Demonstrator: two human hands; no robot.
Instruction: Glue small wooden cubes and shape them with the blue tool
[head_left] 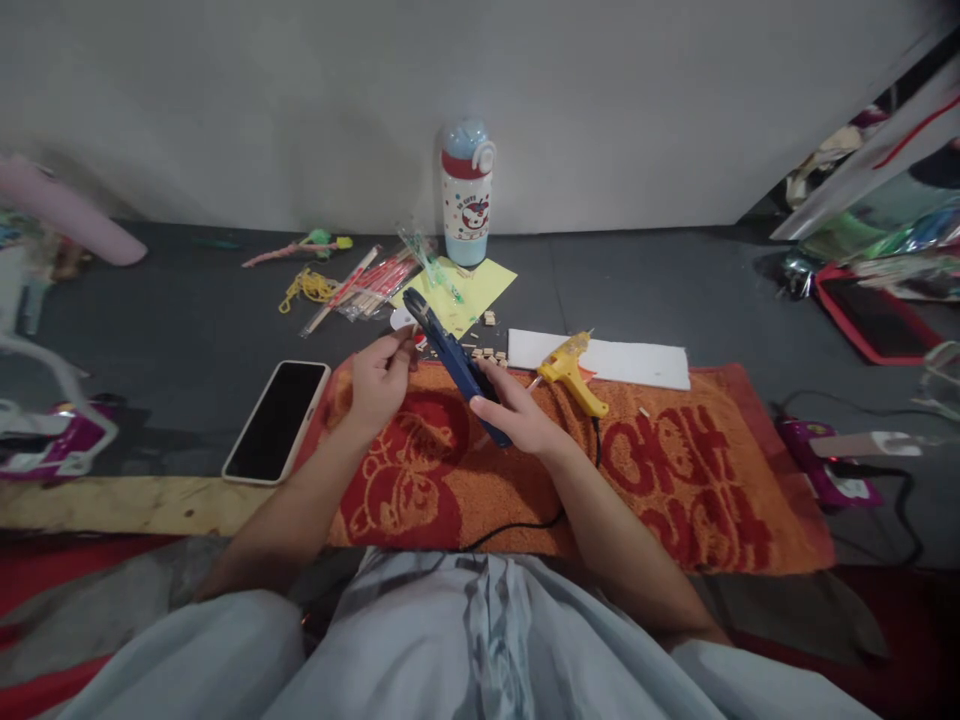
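Note:
My right hand (514,412) grips a dark blue tool with long handles (448,352), likely a cutter, held tilted with its jaws pointing up and left. My left hand (381,382) is closed in a pinch on a small thin stick-like piece that I cannot make out, held near the tool's jaws. Both hands hover over an orange and red towel (675,470) spread on the dark floor. Several small wooden bits (487,353) lie just beyond the towel's far edge.
A yellow glue gun (571,370) rests on the towel beside a white strip (622,360). A phone (277,420) lies left of the towel. Behind stand a blue and red bottle (466,195), yellow paper (472,290) and packets of sticks (367,285). Clutter lines both sides.

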